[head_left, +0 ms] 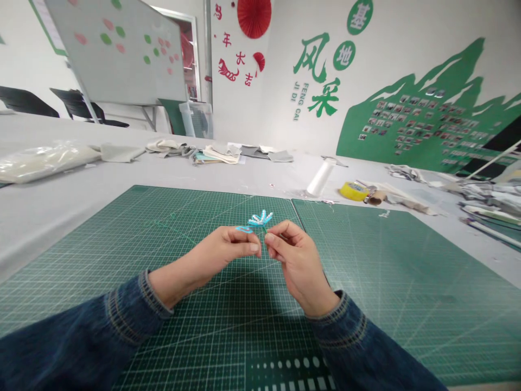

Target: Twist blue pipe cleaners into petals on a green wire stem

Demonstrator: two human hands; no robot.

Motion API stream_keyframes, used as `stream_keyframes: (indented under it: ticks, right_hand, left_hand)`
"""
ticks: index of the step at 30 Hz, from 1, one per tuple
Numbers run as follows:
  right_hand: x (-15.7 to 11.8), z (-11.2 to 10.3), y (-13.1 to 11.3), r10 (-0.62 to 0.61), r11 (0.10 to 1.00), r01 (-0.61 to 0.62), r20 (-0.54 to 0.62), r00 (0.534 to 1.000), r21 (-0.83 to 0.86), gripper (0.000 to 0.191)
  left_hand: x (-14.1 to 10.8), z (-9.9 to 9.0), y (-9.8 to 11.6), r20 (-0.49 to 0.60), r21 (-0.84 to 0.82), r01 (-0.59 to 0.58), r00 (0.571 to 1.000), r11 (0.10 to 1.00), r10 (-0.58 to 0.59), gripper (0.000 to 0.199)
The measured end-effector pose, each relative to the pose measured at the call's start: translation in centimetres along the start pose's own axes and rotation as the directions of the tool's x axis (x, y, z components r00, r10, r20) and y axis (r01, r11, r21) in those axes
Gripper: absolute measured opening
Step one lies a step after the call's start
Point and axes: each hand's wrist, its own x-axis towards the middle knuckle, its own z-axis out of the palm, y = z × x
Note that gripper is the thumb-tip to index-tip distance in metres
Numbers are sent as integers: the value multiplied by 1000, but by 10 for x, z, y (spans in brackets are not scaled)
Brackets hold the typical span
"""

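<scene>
A small flower of turquoise wire and pale beads (260, 219) rises just above my hands, its petals spread. My right hand (299, 266) pinches its thin green stem between thumb and forefinger. A flat turquoise wire loop (244, 229) lies at the fingertips of my left hand (223, 252), which is curled and close to the stem. The fingers hide where the loop joins the flower. Both hands hover above a green cutting mat (81, 271), and denim sleeves cover my forearms.
A second green cutting mat (386, 277) lies to the right. Beyond stand a white spool (319, 178) and yellow tape (354, 191). Folded fabric pieces (220, 155) and a plastic bag (44, 163) lie along the far table.
</scene>
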Motion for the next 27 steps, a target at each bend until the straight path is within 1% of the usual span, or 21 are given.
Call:
stream_keyframes:
  ticks: [2,3,5,6,7,8,9,10,11,12,13,14,16,18,19,20,21,23,24,26,27]
  right_hand:
    - [1,1,4,12,1000,-13,-52,999,-20,12]
    - [1,0,5,8,998,-12,-67,998,-59,12]
    - [0,-1,6,-34,978,17,-80,996,-208,10]
    - [-1,-1,5,-86,948,56,-80,993,-314,10]
    - [-2,-2,4,-159,895,114,-69,985,-431,10]
    - [-4,-2,3,-242,820,184,-38,969,-542,12]
    - [-5,-2,1,-322,728,256,12,947,-636,15]
    - [-7,-2,-1,-384,631,321,76,920,-706,17]
    - [-9,-3,-2,-418,542,373,143,897,-753,19]
    - [-10,-3,-3,-427,464,412,209,879,-784,21]
    - [-10,-4,-3,-421,395,446,273,865,-803,23]
    - [-10,-5,-3,-408,330,474,330,851,-816,24]
    - [-9,-7,-2,-375,210,525,428,822,-825,24]
    - [-7,-10,0,-339,132,567,501,796,-813,24]
    - [-6,-12,0,-323,121,584,524,788,-803,23]
    - [-5,-12,-1,-307,130,599,542,782,-790,23]
    - [-5,-13,-2,-291,159,613,557,778,-774,23]
    - [-4,-12,-7,-257,273,626,571,779,-731,24]
    - [-4,-11,-10,-241,357,619,571,785,-700,24]
    - [-4,-9,-14,-231,549,567,541,809,-614,21]
    - [-4,-8,-16,-226,641,521,510,830,-564,18]
  left_hand:
    - [0,8,-1,-37,30,-22,999,999,23,16]
    - [-1,11,-2,-67,82,-32,997,996,38,16]
    - [-3,15,-3,-142,260,-49,986,964,89,18]
    - [-5,15,-3,-169,386,-64,976,920,139,20]
    - [-6,16,-4,-173,526,-90,962,846,210,21]
    - [-8,16,-4,-153,664,-125,942,737,298,23]
    - [-10,16,-4,-106,785,-162,915,598,388,25]
    - [-12,16,-4,-39,874,-195,885,446,465,27]
    - [-13,16,-3,30,928,-217,855,304,518,28]
    - [-14,15,-2,91,954,-230,831,190,548,29]
    - [-16,14,0,142,965,-240,815,104,562,29]
    - [-17,13,2,184,967,-250,804,41,566,28]
    - [-18,11,6,240,962,-272,794,-27,559,26]
    - [-19,6,9,242,962,-273,805,-24,542,26]
    - [-19,4,10,224,964,-266,818,4,530,25]
    - [-18,1,10,194,966,-255,836,50,514,25]
    - [-16,-2,10,160,963,-244,855,112,494,25]
    - [-12,-10,10,83,937,-220,895,271,439,24]
    - [-9,-14,9,46,906,-206,917,371,397,24]
    - [-4,-22,8,-10,775,-160,964,611,264,20]
    - [-2,-26,7,-17,668,-121,984,735,178,18]
